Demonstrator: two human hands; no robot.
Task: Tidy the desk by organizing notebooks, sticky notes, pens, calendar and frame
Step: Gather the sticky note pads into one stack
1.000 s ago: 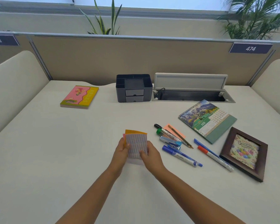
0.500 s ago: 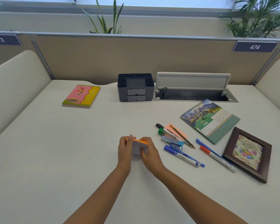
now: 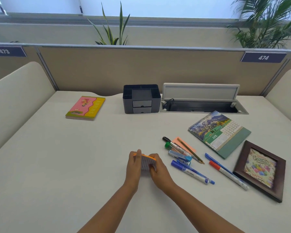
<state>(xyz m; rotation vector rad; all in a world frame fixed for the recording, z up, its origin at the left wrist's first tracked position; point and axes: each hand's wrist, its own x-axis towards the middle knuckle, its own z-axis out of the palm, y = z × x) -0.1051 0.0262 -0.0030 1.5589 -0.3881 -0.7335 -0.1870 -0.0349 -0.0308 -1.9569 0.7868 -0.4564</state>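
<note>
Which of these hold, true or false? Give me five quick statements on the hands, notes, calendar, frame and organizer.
1. Both hands, left hand and right hand, hold the sticky notes. True.
2. The calendar stands upright. False: it lies flat on the desk.
3. The frame lies right of the pens. True.
4. The pens are in the organizer. False: they lie loose on the desk.
5. The notebook lies right of the organizer. False: it lies left of it.

Notebooks (image 3: 85, 108) left of organizer (image 3: 141, 99); pens (image 3: 190, 157), calendar (image 3: 219, 133), frame (image 3: 260, 170) front-right.
</note>
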